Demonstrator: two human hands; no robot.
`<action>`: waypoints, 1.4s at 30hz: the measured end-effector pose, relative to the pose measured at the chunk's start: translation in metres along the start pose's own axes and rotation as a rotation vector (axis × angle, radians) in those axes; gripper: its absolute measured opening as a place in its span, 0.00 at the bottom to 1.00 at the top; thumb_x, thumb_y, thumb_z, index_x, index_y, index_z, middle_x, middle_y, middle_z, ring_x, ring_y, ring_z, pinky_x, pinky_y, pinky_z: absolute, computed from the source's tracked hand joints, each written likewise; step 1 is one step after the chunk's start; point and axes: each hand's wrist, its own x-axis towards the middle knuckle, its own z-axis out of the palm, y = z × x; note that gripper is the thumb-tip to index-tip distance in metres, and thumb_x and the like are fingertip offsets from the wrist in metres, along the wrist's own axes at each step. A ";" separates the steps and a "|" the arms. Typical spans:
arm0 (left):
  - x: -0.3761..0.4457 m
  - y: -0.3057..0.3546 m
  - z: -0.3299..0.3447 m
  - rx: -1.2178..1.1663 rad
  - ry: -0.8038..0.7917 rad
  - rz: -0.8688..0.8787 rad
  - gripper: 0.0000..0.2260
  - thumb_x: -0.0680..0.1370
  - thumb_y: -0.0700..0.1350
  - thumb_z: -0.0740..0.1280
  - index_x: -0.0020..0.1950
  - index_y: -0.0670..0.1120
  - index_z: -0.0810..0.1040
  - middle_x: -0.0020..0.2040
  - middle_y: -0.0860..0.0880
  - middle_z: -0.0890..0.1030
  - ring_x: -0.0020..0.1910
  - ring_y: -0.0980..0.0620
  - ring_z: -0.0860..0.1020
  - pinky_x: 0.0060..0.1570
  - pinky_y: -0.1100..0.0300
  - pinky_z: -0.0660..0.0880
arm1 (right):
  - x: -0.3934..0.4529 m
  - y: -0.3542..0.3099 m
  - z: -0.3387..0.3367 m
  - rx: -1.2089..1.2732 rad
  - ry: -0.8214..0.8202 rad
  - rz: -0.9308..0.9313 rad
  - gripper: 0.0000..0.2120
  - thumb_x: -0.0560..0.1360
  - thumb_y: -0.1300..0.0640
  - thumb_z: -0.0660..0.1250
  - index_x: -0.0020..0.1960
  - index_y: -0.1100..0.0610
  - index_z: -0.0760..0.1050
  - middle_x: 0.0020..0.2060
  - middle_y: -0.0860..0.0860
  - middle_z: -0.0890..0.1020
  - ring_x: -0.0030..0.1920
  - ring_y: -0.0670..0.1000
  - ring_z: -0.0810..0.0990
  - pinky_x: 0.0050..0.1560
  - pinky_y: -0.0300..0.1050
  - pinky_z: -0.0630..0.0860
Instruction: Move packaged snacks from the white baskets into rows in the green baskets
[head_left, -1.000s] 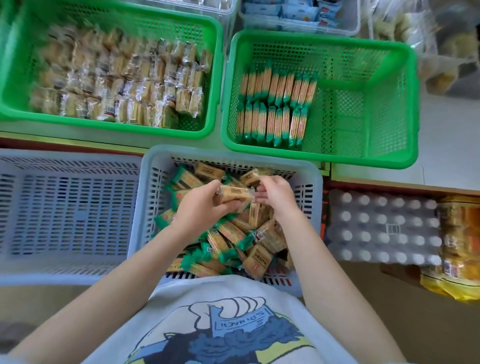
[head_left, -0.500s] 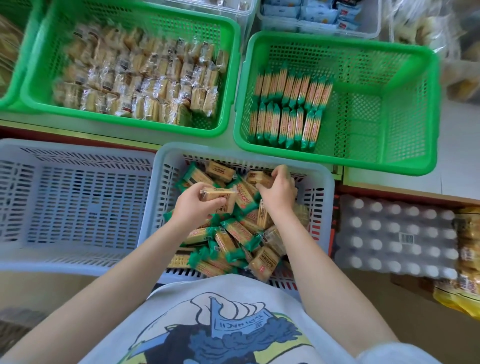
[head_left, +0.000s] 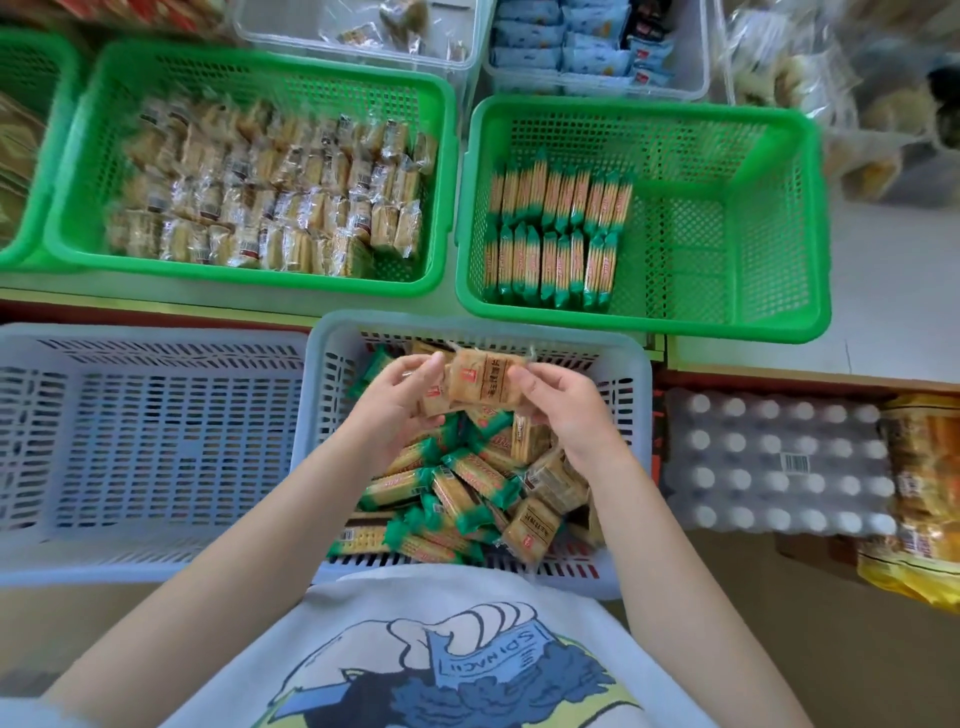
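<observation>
We hold a tan snack packet (head_left: 483, 383) above the far edge of the white basket (head_left: 636, 410), left hand (head_left: 397, 400) and right hand (head_left: 558, 402) each with fingers closed on an end. It looks light, crinkly and breakable, best pinched by its edges. The half-filled green basket (head_left: 727, 322) lies beyond.

The shirt (head_left: 457, 670) print reads "SPINACH", seen upside down.
</observation>
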 end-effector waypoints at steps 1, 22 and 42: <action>-0.002 0.005 0.001 -0.006 -0.042 0.020 0.23 0.69 0.58 0.71 0.59 0.48 0.75 0.56 0.44 0.81 0.51 0.47 0.81 0.42 0.58 0.78 | -0.001 -0.003 0.007 -0.047 0.004 -0.021 0.10 0.79 0.51 0.69 0.57 0.54 0.81 0.45 0.49 0.86 0.42 0.44 0.81 0.40 0.36 0.74; 0.051 0.054 -0.157 1.424 0.302 0.519 0.37 0.79 0.68 0.39 0.83 0.48 0.42 0.82 0.50 0.39 0.79 0.51 0.33 0.75 0.53 0.30 | 0.109 -0.141 0.144 -0.742 0.279 -0.056 0.26 0.77 0.42 0.68 0.65 0.56 0.66 0.53 0.51 0.77 0.44 0.49 0.75 0.33 0.40 0.66; 0.066 0.035 -0.162 1.486 0.340 0.585 0.38 0.78 0.70 0.36 0.79 0.49 0.31 0.80 0.49 0.31 0.77 0.49 0.27 0.73 0.49 0.25 | 0.152 -0.121 0.179 -1.075 0.270 -0.175 0.13 0.80 0.49 0.64 0.55 0.59 0.70 0.49 0.54 0.76 0.46 0.56 0.76 0.41 0.48 0.72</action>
